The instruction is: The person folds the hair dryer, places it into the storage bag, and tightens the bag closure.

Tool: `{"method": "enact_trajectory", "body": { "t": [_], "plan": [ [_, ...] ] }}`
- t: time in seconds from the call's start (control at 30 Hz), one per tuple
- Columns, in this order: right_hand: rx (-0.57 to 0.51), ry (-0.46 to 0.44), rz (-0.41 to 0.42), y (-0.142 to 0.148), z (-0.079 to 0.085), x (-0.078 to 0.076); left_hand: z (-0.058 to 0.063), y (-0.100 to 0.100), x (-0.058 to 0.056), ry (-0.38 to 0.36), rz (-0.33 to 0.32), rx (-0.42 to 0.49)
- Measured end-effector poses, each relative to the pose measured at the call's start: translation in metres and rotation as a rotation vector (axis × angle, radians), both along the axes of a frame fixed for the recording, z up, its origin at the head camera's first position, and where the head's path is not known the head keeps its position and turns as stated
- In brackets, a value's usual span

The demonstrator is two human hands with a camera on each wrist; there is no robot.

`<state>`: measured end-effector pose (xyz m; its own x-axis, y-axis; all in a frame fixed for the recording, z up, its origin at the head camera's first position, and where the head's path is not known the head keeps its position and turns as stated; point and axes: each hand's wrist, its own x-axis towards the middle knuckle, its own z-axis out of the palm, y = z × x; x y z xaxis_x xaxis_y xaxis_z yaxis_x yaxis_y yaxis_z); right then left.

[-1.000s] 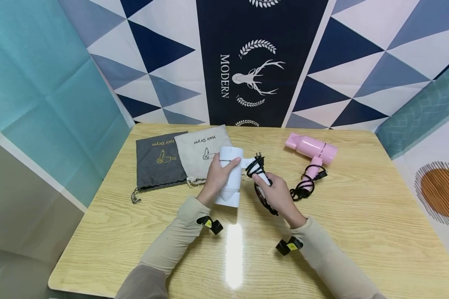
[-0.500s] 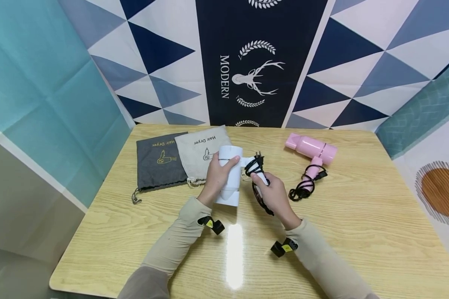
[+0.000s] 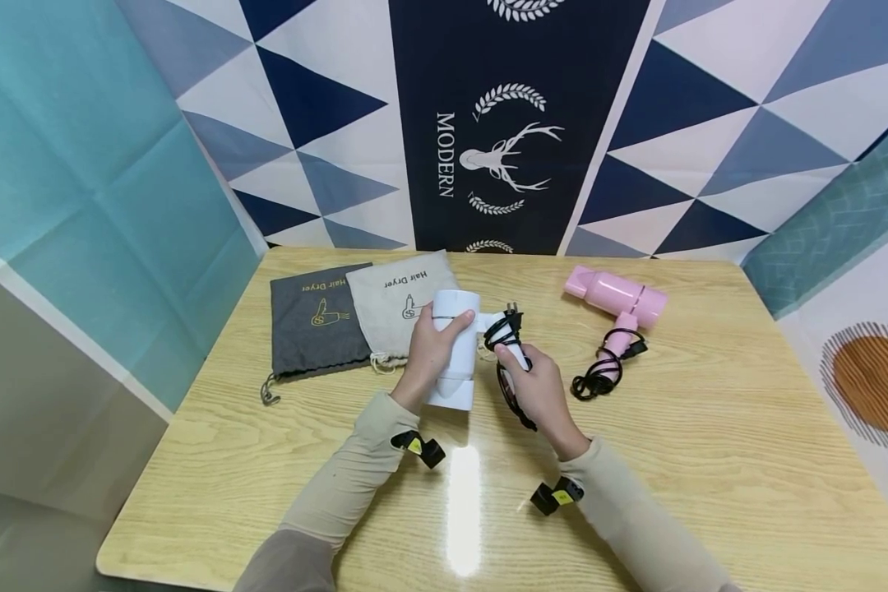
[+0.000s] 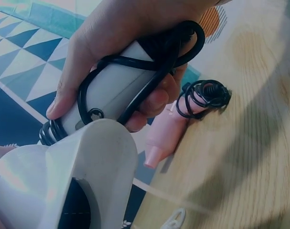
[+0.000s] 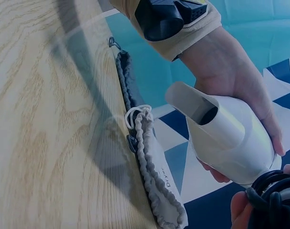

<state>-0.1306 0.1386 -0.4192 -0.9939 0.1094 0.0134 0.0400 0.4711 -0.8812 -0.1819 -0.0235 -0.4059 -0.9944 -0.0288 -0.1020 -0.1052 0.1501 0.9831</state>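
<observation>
A white hair dryer (image 3: 455, 353) is held above the table by both hands. My left hand (image 3: 431, 349) grips its barrel, thumb across the top, with the nozzle pointing toward me. Around the handle, where a black cord (image 4: 152, 71) is wound, curl the fingers of my right hand (image 3: 540, 386). The cord's plug (image 3: 513, 312) sticks up near the hinge. In the right wrist view the flat nozzle (image 5: 192, 102) shows its dark opening. Beneath and left of the dryer lies a light grey drawstring bag (image 3: 392, 288) printed "Hair Dryer", partly hidden by the left hand.
A dark grey drawstring bag (image 3: 303, 337) lies at the left, its edge under the light one. At the back right rests a pink hair dryer (image 3: 622, 296) with its black cord (image 3: 599, 380) wrapped round the handle. A patterned cloth (image 3: 340, 99) hangs behind the wooden table (image 3: 710, 460).
My right hand and forearm have shifted slightly left and downward along the white dryer's handle, and the hanging cord loop has swung left with them. The left hand stays nearly still.
</observation>
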Motion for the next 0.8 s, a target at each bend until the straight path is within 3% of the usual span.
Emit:
{"method": "enact_trajectory", "body": {
  "t": [0.47,0.8],
  "plan": [
    [-0.011,0.015,-0.013,-0.004,-0.001,0.002,0.002,0.000,0.002,-0.008,0.006,0.031],
    [-0.085,0.049,-0.113,-0.011,-0.008,0.002,-0.001,0.020,0.003,-0.003,0.073,0.062]
  ]
}}
